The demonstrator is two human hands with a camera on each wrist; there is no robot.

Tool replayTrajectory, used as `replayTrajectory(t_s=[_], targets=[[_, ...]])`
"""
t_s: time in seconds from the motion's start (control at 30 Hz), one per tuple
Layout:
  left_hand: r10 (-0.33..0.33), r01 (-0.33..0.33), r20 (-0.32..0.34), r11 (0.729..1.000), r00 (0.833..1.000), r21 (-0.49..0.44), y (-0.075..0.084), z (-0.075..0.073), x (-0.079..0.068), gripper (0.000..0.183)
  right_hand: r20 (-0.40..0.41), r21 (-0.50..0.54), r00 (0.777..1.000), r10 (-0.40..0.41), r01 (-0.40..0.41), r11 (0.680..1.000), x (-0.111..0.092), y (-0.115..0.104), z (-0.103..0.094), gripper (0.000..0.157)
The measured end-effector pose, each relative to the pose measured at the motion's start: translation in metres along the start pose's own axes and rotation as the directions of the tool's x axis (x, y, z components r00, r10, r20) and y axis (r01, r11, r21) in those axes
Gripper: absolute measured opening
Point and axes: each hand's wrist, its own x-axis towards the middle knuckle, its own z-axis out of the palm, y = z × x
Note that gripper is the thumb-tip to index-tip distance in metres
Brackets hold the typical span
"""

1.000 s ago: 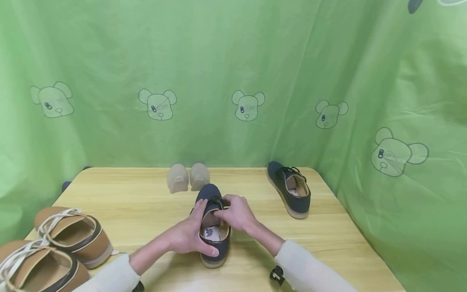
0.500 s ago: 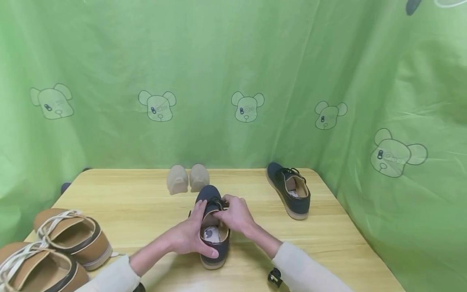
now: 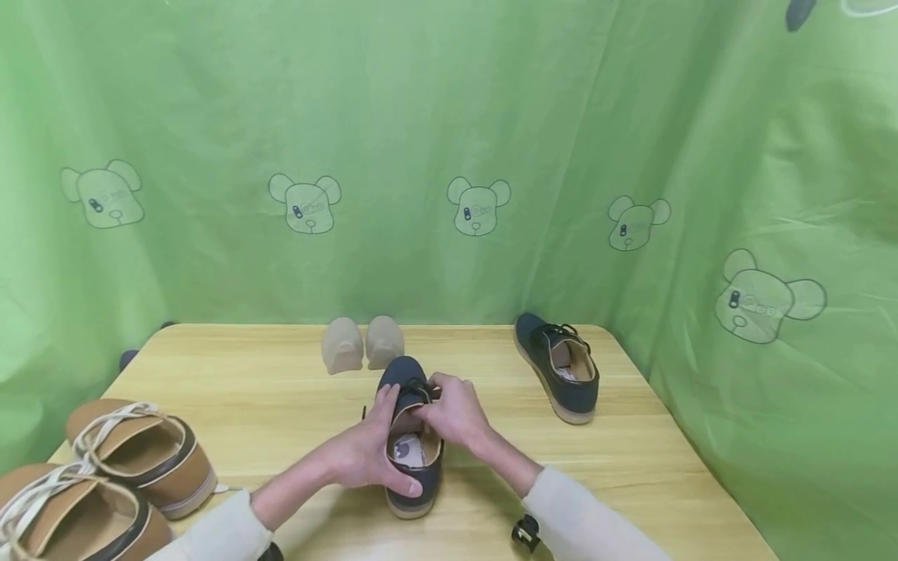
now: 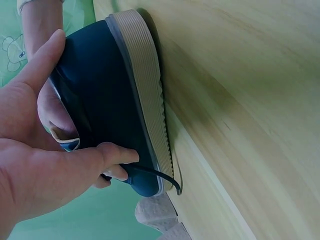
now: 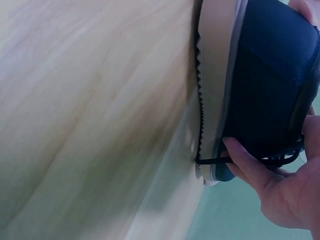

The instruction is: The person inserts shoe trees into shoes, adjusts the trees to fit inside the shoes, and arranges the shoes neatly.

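Observation:
A navy lace-up shoe [image 3: 424,477] with a ribbed tan sole stands upright on the table, toe pointing away from me. My left hand [image 3: 361,456] grips its left side, thumb at the heel and fingers near the laces. At the opposite side, my right hand [image 3: 454,411] pinches the upper beside the laces, with its thumb inside the opening. In the left wrist view, a black lace [image 4: 160,174] hangs down past the sole. The right wrist view shows a lace [image 5: 215,161] running across the sole's edge under the fingers. The right thumb tip is hidden.
The matching navy shoe [image 3: 561,374] stands at the back right of the wooden table [image 3: 631,483]. Two pale toe-shaped inserts [image 3: 342,345] lie at the back edge. Two brown shoes [image 3: 143,452] with white laces fill the front left. A green curtain [image 3: 393,117] surrounds the table.

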Motion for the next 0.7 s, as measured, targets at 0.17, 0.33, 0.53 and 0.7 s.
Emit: replayTrajectory(t_s=[0.17,0.33,0.53,0.7], targets=[[0.028,-0.028,0.001,0.999,1.0,0.023,-0.003,-0.001,0.001,0.143,0.019,-0.023,1.0,-0.001,0.001,1.0,0.0,0.0,-0.003,0.033],[0.033,-0.034,0.018,0.999,0.999,0.03,-0.004,-0.003,0.0,0.142,0.06,-0.053,0.998,0.008,-0.005,0.999,-0.002,-0.002,-0.007,0.037],[0.069,-0.069,0.069,0.998,0.995,0.005,-0.005,-0.015,-0.002,0.13,0.17,-0.051,0.984,0.061,-0.054,0.997,-0.009,-0.006,-0.015,0.056],[-0.007,0.007,-0.004,1.0,1.0,-0.028,-0.008,-0.029,-0.003,0.11,0.242,-0.016,0.964,0.107,-0.106,0.994,-0.014,-0.008,-0.025,0.069]])
